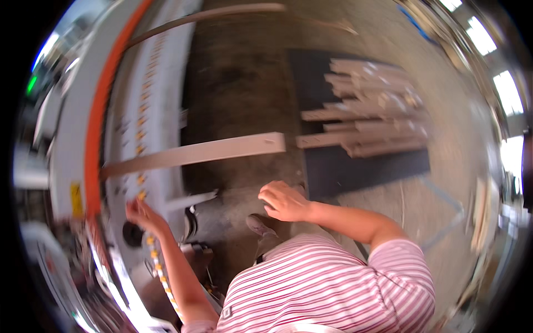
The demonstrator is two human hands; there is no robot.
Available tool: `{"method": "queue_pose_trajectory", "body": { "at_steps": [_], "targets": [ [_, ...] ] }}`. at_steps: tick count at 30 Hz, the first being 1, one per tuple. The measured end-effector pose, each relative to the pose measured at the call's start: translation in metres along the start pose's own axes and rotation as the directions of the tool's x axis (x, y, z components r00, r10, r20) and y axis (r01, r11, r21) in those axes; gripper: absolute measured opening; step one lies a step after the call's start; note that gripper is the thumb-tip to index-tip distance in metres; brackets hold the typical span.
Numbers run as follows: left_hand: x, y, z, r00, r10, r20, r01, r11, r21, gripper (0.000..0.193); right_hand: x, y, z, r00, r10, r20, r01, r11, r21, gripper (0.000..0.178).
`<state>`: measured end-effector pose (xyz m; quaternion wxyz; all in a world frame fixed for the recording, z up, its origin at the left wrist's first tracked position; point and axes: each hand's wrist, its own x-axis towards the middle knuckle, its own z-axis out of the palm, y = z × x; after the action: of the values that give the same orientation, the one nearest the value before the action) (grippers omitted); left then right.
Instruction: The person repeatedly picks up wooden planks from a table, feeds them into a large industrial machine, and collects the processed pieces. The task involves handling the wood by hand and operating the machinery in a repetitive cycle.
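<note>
A long light-brown board (227,152) lies across the white roller bed, one end at the orange-edged machine and the other sticking out over the floor. My left hand (144,216) is beside the row of yellow rollers (141,180), on the near side of that board and apart from it. Its fingers look bent but are blurred, and no held thing shows. In front of my body, my right hand (284,201) hangs below the board's free end. The fingers there curl loosely inward with nothing visible in them.
A second board (222,11) spans the far end of the bed. To the right, a loose pile of similar boards (372,111) rests on a dark mat (355,175). The white machine body (69,150) with its orange edge (105,100) runs along the left.
</note>
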<state>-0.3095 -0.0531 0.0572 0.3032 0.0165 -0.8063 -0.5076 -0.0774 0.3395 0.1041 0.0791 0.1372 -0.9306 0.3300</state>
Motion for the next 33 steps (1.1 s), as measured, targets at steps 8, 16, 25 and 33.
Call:
{"method": "queue_pose_trajectory", "body": {
  "at_steps": [8, 16, 25, 33],
  "targets": [
    [-0.270, -0.013, -0.031, -0.004, -0.265, 0.964, -0.257, 0.932, 0.255, 0.062, -0.200, 0.201, 0.030, 0.467, 0.826, 0.316, -0.694, 0.564, -0.447, 0.036],
    [-0.302, -0.011, -0.071, -0.120, -0.782, 0.611, -0.026, 0.618, 0.786, 0.036, -0.297, 0.392, -0.016, 0.495, 0.850, -0.178, -0.737, 0.303, -0.604, 0.051],
    [-0.311, 0.092, 0.068, -0.203, -0.699, 0.686, 0.087, 0.685, 0.724, 0.024, -0.323, 0.505, -0.048, 0.583, 0.810, 0.066, -0.506, 0.426, -0.750, 0.043],
    [-0.326, 0.112, 0.107, -0.263, -0.673, 0.691, 0.148, 0.680, 0.718, 0.022, -0.376, 0.504, -0.054, 0.634, 0.766, -0.107, -0.558, 0.357, -0.749, 0.040]
  ]
}}
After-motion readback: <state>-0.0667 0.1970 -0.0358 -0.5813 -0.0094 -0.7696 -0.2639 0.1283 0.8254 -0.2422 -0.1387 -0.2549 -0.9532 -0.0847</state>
